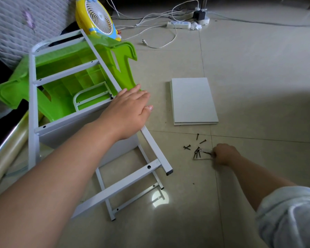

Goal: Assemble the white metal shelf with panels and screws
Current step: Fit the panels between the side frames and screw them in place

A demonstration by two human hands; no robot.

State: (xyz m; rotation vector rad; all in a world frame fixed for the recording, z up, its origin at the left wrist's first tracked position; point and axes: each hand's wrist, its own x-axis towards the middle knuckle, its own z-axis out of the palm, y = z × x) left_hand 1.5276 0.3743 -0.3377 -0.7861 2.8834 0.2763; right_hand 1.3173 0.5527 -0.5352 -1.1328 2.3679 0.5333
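Nearest the camera, the right hand, at the end of a bare forearm with a pale rolled sleeve, is curled low on the glossy tiled floor and pinches a small metal tool whose tip lies among the scattered dark screws; what kind of tool it is cannot be made out. The screws are short, black and thin-shanked, lying loose just left of that hand. The left hand lies flat with fingers straight and close together, resting on the long square-tube rail of the white metal shelf frame, which lies tilted on its side, its painted crossbars drilled with small holes and one flat panel already set between them. Its lower rail end overhangs bare tile. Beyond the screws, apart from both hands, two flat rectangular white panels are stacked on the floor with open tile all round. Behind the frame lies an overturned glossy green plastic stool, then a yellow fan, and farthest off a white power strip with trailing cables
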